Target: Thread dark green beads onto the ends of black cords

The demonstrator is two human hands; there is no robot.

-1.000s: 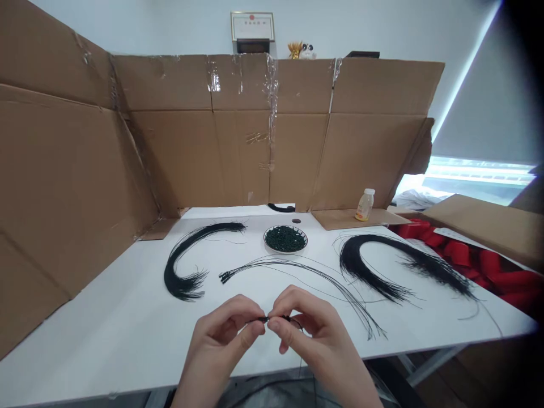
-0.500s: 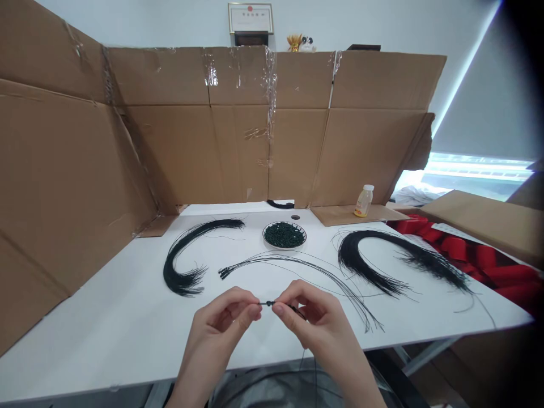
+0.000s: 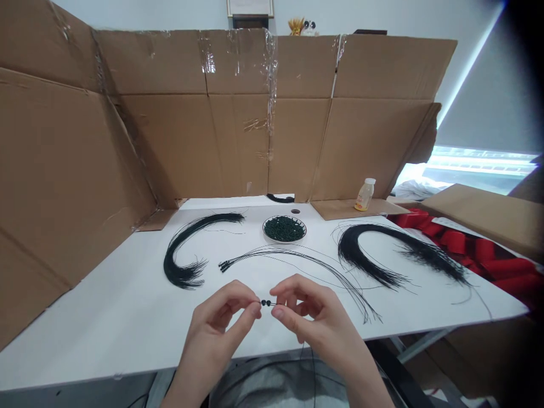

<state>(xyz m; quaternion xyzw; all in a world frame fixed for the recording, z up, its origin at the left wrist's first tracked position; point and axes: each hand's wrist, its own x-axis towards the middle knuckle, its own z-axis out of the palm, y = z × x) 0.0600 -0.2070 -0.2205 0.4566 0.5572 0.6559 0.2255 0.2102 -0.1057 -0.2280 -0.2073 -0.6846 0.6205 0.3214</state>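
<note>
Between my two hands, a short stretch of thin black cord point(image 3: 273, 304) carries two small dark beads point(image 3: 266, 303) side by side. My left hand point(image 3: 223, 323) pinches the cord at the left of the beads with thumb and forefinger. On the other side, my right hand point(image 3: 314, 311) has the cord at its thumb; its forefinger is lifted a little from the thumb, and the curled fingers behind partly hide the grip. Loose cord hangs below the right hand past the table edge. Just beyond my hands lies a bundle of cords point(image 3: 293, 253) with dark beaded ends at the left.
A round dish point(image 3: 264, 235) of dark green beads stands behind. Black cord hanks lie at left point(image 3: 172, 258) and right point(image 3: 351, 249). A small bottle point(image 3: 364, 195) stands by the cardboard wall point(image 3: 238, 141). Red rolls point(image 3: 484, 252) fill a box at right.
My right forefinger has lifted from the thumb, and two separate beads now show between the hands where a single dark lump showed. The view has tipped slightly downward.
</note>
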